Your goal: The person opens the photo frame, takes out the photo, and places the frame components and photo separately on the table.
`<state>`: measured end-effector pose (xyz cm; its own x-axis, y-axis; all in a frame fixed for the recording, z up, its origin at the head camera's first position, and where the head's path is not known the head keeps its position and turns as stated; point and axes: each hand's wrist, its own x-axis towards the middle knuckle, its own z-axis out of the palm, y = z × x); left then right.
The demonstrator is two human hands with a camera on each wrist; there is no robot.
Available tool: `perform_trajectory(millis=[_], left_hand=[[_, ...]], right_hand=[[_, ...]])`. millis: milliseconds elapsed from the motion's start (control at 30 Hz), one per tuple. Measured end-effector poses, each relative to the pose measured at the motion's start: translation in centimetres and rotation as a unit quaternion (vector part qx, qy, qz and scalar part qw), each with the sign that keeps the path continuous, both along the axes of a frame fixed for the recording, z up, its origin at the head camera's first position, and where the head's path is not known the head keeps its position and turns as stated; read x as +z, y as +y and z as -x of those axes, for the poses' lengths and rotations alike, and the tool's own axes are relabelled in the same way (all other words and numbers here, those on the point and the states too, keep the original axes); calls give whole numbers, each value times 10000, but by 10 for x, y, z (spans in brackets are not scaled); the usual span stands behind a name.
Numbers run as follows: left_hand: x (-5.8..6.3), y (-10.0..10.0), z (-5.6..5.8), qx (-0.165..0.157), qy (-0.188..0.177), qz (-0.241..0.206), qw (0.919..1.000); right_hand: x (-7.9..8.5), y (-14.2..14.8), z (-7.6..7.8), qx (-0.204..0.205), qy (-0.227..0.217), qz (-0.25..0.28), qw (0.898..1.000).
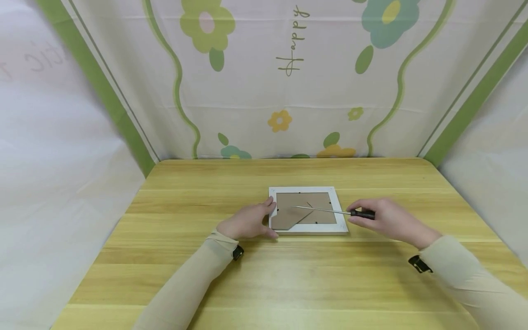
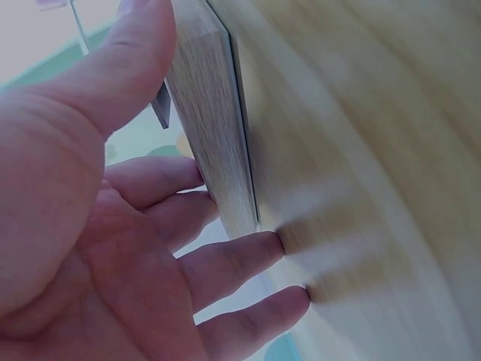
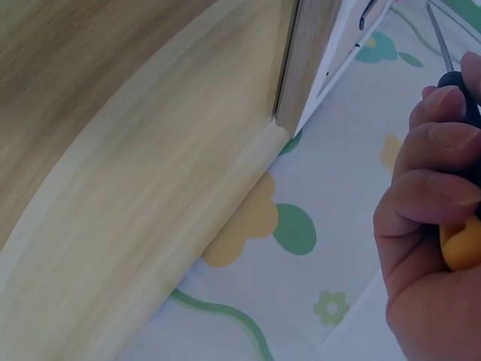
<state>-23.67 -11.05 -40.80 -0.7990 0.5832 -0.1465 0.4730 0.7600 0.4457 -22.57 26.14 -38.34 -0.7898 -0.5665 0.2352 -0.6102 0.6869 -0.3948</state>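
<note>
A white picture frame (image 1: 305, 189) lies face down on the table, its brown backing board (image 1: 288, 200) upward. A brown flap, likely the stand (image 1: 284, 223), overlaps the frame's near left corner. My left hand (image 1: 249, 221) rests at the left edge, thumb by the near corner. In the left wrist view, two fingertips (image 2: 192, 171) touch the frame's wood-grain side (image 2: 218, 128); the other two reach the table. My right hand (image 1: 392, 220) grips a screwdriver (image 1: 363, 214) with a black and orange handle (image 3: 460, 244). Its metal shaft points left over the backing; contact cannot be told.
The wood-grain table (image 1: 288, 284) ends at a far edge against a white flowered cloth (image 1: 247, 87). White cloth sides (image 1: 62, 160) with green bands stand at left and right. Small dark tabs (image 1: 316, 222) sit around the backing's border.
</note>
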Motion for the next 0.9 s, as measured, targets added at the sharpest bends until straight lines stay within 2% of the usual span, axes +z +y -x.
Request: perform_trajectory(millis=[300,900], left_hand=[[2,1,-1,53,-24,-24,10000],[-3,0,2,64,-25,-112,9999]], right_hand=[[-4,-13,7,31,-128,-234,9996],[0,-26,27,417,120,-651,9969]])
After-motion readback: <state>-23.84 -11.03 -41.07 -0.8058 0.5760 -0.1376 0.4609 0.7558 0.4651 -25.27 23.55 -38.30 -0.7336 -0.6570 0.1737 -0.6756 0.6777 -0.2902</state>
